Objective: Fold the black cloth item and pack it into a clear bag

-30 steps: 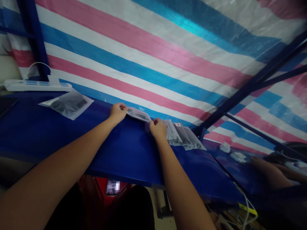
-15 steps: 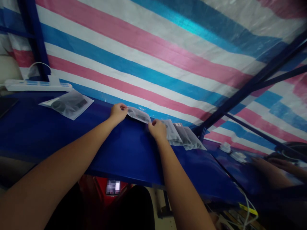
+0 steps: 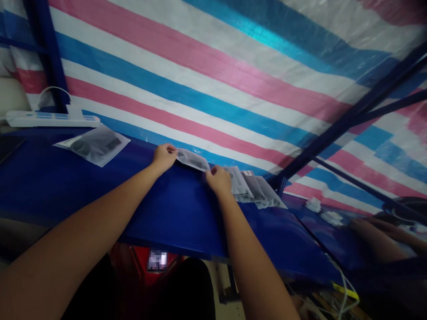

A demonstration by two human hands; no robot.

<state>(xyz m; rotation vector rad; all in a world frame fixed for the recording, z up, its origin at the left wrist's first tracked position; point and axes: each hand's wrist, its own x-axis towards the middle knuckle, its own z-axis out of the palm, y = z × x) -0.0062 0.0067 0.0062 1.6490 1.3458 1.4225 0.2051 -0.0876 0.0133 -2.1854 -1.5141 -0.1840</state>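
Note:
A translucent plastic bag (image 3: 192, 160) with something dark inside is held at the back of the blue table (image 3: 187, 213). My left hand (image 3: 164, 158) pinches its left end, fingers closed. At its right end my right hand (image 3: 219, 181) is closed on the corner. Just right of that hand, several similar bags (image 3: 240, 184) lie overlapped in a row, one with printed lettering. Farther left, another translucent bag (image 3: 96, 144) with dark contents lies flat on the table.
A white power strip (image 3: 53, 119) lies at the back left. Behind the table hangs a striped tarp (image 3: 187, 84), with a blue metal post (image 3: 53, 58) at left. On the right table sit small white parts (image 3: 330, 218), near another person's arms (image 3: 380, 238).

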